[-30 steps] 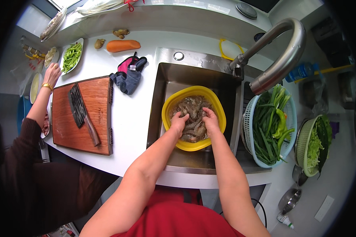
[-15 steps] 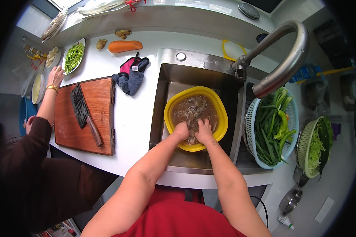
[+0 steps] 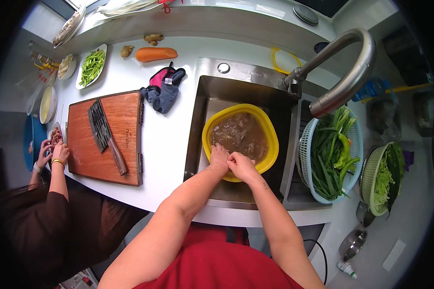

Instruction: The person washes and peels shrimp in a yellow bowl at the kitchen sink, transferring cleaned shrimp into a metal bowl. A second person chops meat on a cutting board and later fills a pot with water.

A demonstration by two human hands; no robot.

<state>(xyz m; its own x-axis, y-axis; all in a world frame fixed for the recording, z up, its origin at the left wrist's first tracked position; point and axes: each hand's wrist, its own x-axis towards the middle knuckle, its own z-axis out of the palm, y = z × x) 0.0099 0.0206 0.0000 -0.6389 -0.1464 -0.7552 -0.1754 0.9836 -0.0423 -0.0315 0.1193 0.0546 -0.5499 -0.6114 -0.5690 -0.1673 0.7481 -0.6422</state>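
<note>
While the white table [image 3: 161,144] runs from left to right before me, a steel sink [image 3: 253,70] is sunk into it, a pale ledge [image 3: 217,24] lines the far side, and a grey metal faucet [image 3: 366,58] arches at the far right.

I count one yellow basin [image 3: 274,147] in the sink, with a heap of shrimp [image 3: 241,130] under cloudy water, too many to number. My left hand [image 3: 219,155] lies at the basin's near side, fingers stretched out; my right hand [image 3: 241,166] touches it, its fingers drawn narrow. Whether it pinches anything, I cannot tell.

To the left are one board [image 3: 84,154] with one knife [image 3: 100,130] on it, one carrot [image 3: 156,54], two ginger pieces [image 3: 153,38], one blue-and-pink cloth [image 3: 165,94] and one plate [image 3: 79,85] of green stems. To the right stand two baskets of greens, one blue [image 3: 309,144], one green [image 3: 368,180]. At far left, a co-worker's two hands [image 3: 60,153] are over some meat [image 3: 56,136].
</note>
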